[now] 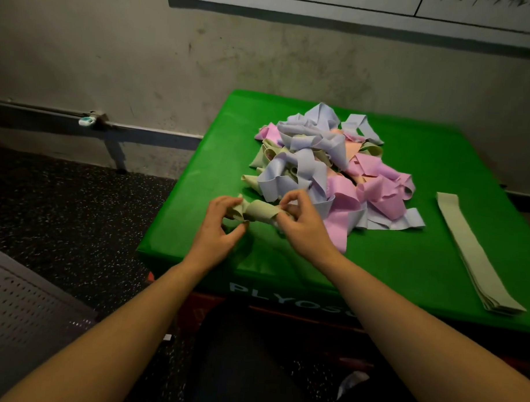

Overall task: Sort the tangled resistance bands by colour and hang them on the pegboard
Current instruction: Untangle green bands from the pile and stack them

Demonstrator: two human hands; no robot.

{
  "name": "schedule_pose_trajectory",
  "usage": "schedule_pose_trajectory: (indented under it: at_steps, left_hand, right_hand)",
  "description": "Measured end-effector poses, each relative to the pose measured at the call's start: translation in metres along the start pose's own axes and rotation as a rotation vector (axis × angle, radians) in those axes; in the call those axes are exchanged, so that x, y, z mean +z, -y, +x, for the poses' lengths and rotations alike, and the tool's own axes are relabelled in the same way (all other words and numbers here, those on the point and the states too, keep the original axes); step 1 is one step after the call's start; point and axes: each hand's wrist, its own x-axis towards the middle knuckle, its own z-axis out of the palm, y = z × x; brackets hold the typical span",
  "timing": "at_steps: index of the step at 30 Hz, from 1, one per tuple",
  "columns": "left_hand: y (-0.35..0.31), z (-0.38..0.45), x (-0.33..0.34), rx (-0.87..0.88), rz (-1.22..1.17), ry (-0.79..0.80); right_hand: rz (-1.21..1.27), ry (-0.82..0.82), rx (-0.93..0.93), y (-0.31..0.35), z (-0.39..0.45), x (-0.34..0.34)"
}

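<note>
Sage-green band (259, 211), pinched at either end by our left hand (219, 229) and right hand (302, 229), sits just before the tangled pile (328, 170), apparently being untwisted for stacking on the flattened green bands (478, 256).

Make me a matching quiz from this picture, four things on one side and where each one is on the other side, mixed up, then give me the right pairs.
Things:
1. twisted green band
2. tangled pile of bands
3. flat stack of green bands
4. perforated board

Places:
A. lying straight along the right edge of the green mat
B. on the floor at lower left
C. held between the left hand and right hand
D. heaped in the middle of the mat

Pairs: 1-C, 2-D, 3-A, 4-B
</note>
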Motion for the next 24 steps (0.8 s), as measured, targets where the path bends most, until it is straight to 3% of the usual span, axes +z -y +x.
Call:
schedule_pose_trajectory:
  at_steps: [4,8,11,14,17,20,24]
  left_hand:
    - [-0.032,-0.002,0.011,-0.043,-0.009,0.028]
    - [-0.082,-0.004,0.02,-0.171,-0.33,0.19]
    - [-0.105,-0.004,0.03,-0.225,-0.441,0.244]
    - [-0.126,-0.008,0.043,-0.304,-0.534,0.288]
    - [-0.147,-0.015,0.058,-0.35,-0.651,0.313]
    - [-0.164,-0.02,0.072,-0.397,-0.769,0.321]
    - [-0.185,-0.019,0.084,-0.482,-0.818,0.295]
  right_hand:
    - [0.174,-0.05,0.113,0.016,-0.015,-0.032]
    - [0.165,-0.065,0.182,0.018,-0.032,-0.066]
    - [0.16,-0.08,0.208,0.016,-0.048,-0.092]
    - [0.303,-0.009,0.295,0.012,-0.07,-0.116]
    - [0.487,0.175,0.42,0.006,-0.092,-0.144]
    - [0.457,0.282,0.422,-0.001,-0.112,-0.166]
    - [0.488,0.091,0.337,-0.009,-0.131,-0.185]
